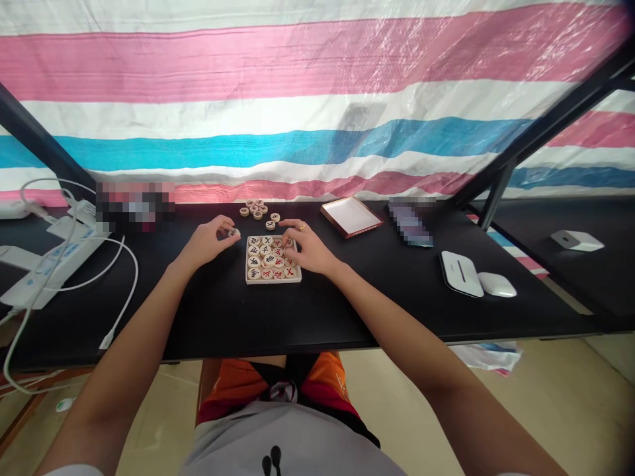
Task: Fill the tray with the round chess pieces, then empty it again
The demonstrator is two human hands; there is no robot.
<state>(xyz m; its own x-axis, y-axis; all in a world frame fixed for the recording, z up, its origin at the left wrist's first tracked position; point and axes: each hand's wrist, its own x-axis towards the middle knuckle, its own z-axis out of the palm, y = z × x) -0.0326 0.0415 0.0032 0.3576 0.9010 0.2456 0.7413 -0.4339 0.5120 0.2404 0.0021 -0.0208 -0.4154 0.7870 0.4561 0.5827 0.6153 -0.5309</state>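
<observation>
A shallow white box (247,279) of round wooden Chinese chess pieces, marked in black and red, lies on the black table in front of me. Just left of it, my left hand (207,239) pinches one black-marked Chinese chess piece (234,232) between thumb and fingers, a little apart from the box. My right hand (308,248) is over the box's right side, its thumb and fingers around another Chinese chess piece (288,242) at the back right corner. That hand hides part of the pieces there. Behind the box, several loose pieces (257,215) lie grouped, with two more (270,225) nearer.
An open box lid (351,217) with a white inside lies back right, beside a blurred phone-like object (411,223). A white flat device (461,274) and a white mouse (497,284) sit farther right. At left are a power strip (54,264) and white cables (129,291).
</observation>
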